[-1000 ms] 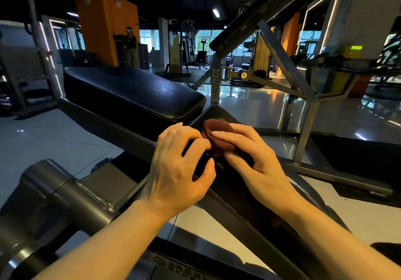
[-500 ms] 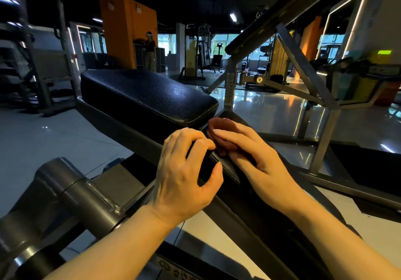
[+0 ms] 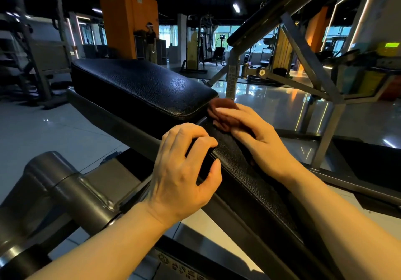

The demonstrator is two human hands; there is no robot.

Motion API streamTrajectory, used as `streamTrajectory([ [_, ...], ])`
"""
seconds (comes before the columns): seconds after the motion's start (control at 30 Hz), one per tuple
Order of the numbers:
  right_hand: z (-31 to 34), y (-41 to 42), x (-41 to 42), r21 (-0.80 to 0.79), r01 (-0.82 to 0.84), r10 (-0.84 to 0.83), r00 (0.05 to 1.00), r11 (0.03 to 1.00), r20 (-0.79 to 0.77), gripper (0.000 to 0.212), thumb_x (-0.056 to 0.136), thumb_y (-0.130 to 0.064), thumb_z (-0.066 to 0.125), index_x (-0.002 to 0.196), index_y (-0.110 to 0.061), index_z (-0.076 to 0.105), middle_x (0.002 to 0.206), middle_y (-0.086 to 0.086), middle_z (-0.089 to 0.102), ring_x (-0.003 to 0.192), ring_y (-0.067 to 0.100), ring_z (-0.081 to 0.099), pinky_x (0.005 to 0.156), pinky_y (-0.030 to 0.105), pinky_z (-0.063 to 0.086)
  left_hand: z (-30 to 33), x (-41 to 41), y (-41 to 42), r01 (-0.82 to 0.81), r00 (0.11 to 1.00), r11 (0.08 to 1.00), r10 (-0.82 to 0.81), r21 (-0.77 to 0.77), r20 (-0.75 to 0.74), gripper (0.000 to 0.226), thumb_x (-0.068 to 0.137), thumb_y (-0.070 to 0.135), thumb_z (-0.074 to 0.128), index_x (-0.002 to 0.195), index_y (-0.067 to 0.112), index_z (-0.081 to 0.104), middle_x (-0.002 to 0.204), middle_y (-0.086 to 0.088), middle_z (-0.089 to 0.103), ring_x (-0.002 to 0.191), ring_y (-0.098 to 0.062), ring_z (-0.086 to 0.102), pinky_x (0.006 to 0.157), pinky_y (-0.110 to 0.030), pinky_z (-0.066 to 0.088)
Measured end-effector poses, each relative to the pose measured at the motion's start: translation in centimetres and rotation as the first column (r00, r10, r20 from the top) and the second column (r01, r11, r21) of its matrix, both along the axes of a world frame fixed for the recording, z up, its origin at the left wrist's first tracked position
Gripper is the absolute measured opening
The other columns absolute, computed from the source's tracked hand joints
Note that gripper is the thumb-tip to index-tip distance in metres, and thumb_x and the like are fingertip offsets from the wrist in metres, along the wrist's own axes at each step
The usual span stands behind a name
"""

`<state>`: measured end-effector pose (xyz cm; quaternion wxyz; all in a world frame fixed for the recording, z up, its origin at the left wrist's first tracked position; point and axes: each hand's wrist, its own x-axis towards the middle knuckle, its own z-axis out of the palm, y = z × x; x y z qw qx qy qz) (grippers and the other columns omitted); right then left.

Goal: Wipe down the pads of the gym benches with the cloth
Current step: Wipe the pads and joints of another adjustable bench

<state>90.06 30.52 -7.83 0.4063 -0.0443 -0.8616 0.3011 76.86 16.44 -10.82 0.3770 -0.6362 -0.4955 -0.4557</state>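
Two black pads fill the head view: a flat seat pad (image 3: 138,88) running away to the upper left, and a narrower sloped pad (image 3: 245,171) coming down toward the lower right. Their ends nearly meet, with only a thin gap between them. The reddish-brown cloth (image 3: 221,108) sits right at that gap, on the top end of the sloped pad and touching the corner of the seat pad. The right hand (image 3: 256,134) lies flat over the cloth with its fingers straight, pressing it down onto the pad. The left hand (image 3: 186,171) grips the left edge of the sloped pad, fingers curled over the top and thumb hooked on the side.

Left of the pads, a thick grey frame tube (image 3: 65,190) slants up from the lower left, and open floor lies beyond it. To the right, a grey steel upright (image 3: 329,127) and slanted braces stand near the pad, with bare floor between.

Pale glossy floor tiles (image 3: 43,132) reflect the ceiling lights. Farther back stand an orange pillar (image 3: 128,19), more dim machines, and a person (image 3: 150,41) beside the pillar.
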Motion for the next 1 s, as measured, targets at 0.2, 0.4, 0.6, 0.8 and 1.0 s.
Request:
streamTrajectory([
  [0.2, 0.9, 3.5, -1.3, -0.046, 0.350, -0.345, 0.934, 0.936, 0.090, 0.045, 0.096, -0.003, 0.048, 0.132, -0.030, 0.052, 0.143, -0.003, 0.046, 0.123, -0.004, 0.039, 0.110, 0.016, 0.029, -0.2, -0.2, 0.0, 0.009, 1.000, 1.000, -0.009, 0.015, -0.021, 0.019, 0.084, 0.021, 0.059, 0.098, 0.008, 0.060, 0.104, -0.009, 0.054, 0.101, -0.026, 0.052, 0.086, -0.041, 0.046],
  [0.4, -1.4, -3.1, 1.7, 0.067, 0.174, -0.178, 0.982, 0.982, 0.062, 0.049, 0.095, -0.016, 0.046, 0.142, -0.030, 0.046, 0.149, -0.011, 0.039, 0.139, 0.002, 0.031, 0.114, 0.026, 0.028, 0.0, -0.2, -0.1, -0.009, 0.999, 0.999, 0.010, 0.036, -0.033, 0.019, 0.083, 0.020, 0.060, 0.093, 0.004, 0.066, 0.099, -0.013, 0.059, 0.099, -0.027, 0.054, 0.089, -0.039, 0.044],
  [0.6, -0.6, -2.1, 1.4, -0.047, 0.267, -0.264, 0.962, 0.963, 0.068, 0.047, 0.099, -0.012, 0.046, 0.140, -0.034, 0.044, 0.151, -0.008, 0.036, 0.139, 0.004, 0.031, 0.117, 0.042, 0.028, -0.3, -0.3, -0.4, -0.003, 0.999, 0.999, 0.004, 0.036, -0.046, 0.019, 0.084, 0.020, 0.061, 0.098, 0.007, 0.064, 0.105, -0.007, 0.053, 0.102, -0.027, 0.052, 0.093, -0.039, 0.044],
  [0.8, 0.1, -7.2, 0.0, -0.029, 0.118, -0.118, 0.993, 0.993, 0.019, 0.046, 0.096, -0.013, 0.046, 0.139, -0.027, 0.050, 0.152, -0.009, 0.037, 0.141, 0.003, 0.029, 0.117, 0.034, 0.029, 0.2, -0.8, -1.2, -0.006, 0.991, 0.998, 0.015, 0.066, -0.136, 0.019, 0.086, 0.017, 0.064, 0.103, 0.010, 0.063, 0.107, -0.007, 0.054, 0.101, -0.026, 0.054, 0.094, -0.038, 0.045],
  [1.0, -3.9, -7.9, 6.2, -0.108, 0.262, -0.257, 0.965, 0.959, 0.059, 0.055, 0.097, 0.000, 0.046, 0.134, -0.040, 0.051, 0.152, -0.019, 0.034, 0.140, -0.006, 0.026, 0.117, 0.028, 0.027, 0.0, -0.8, -2.4, 0.028, 0.973, 0.999, -0.037, -0.040, -0.227, 0.019, 0.086, 0.011, 0.067, 0.101, 0.000, 0.071, 0.104, -0.014, 0.066, 0.098, -0.027, 0.061, 0.085, -0.039, 0.052],
])
